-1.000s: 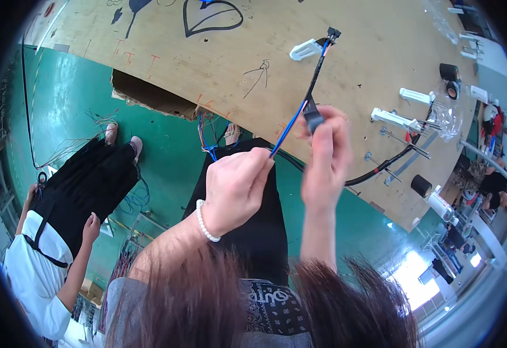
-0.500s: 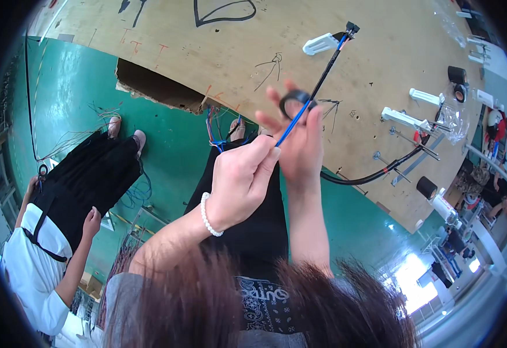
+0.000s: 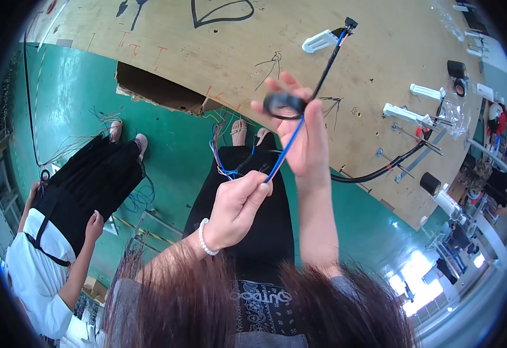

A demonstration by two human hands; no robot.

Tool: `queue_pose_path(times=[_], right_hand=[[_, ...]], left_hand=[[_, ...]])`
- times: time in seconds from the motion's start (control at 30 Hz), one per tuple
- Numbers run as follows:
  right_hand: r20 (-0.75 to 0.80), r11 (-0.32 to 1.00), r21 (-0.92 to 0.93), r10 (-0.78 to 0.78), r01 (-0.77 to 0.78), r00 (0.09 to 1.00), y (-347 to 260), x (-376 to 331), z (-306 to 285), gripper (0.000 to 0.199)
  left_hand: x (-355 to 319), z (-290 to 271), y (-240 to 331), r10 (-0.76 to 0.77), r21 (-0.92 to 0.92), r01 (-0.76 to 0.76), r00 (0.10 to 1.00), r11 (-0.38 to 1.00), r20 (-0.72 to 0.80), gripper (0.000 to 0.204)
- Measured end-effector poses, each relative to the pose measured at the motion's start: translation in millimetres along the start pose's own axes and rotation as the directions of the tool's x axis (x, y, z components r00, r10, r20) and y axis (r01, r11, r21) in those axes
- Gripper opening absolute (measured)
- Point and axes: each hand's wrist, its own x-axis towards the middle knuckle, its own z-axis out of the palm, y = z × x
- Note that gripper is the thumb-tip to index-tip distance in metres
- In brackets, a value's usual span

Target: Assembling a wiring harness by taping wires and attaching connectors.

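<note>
My left hand is closed, pinching a bundle of blue wires between thumb and fingers. From there the bundle slants up past my right hand, becomes a black-wrapped length, and ends at a black connector by a white clip holder. My right hand has its palm turned up beside the bundle. A roll of black tape, blurred by motion, lies against its fingers, beside the wires. Loose coloured wire ends hang beyond my left hand.
The wooden board bears more white holders, a thick black cable and black tape rolls. A brown gap breaks its near edge. At left, another person in white and black stands on the green floor.
My left hand has drawn down and left along the wires, so more blue wire shows. The tape roll has swung to the left of the bundle with my right fingers.
</note>
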Motion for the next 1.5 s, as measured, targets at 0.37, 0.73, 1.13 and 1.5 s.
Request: queue_pose_path(times=[0.37, 0.73, 1.13, 1.5], right_hand=[[0.079, 0.666, -0.709, -0.255, 0.234, 0.964, -36, -25, 13, 0.018], [0.141, 0.708, -0.654, -0.233, 0.267, 0.962, -38, -64, -13, 0.038], [0.086, 0.99, 0.111, 0.082, -0.091, 0.993, -2, -44, -10, 0.027], [0.011, 0.742, -0.661, -0.14, 0.113, 0.99, -27, -55, 7, 0.033]], left_hand=[[-6, 15, 1, 0.231, 0.261, -0.213, 0.972, 0.941, -0.039, 0.005], [-15, 23, 0, 0.128, 0.3, -0.093, 0.987, 0.949, -0.099, 0.006], [-46, 33, -10, 0.001, -0.078, -0.009, 0.995, 0.997, -0.101, 0.018], [-58, 38, -9, 0.122, 0.231, -0.089, 0.984, 0.969, -0.129, 0.002]])
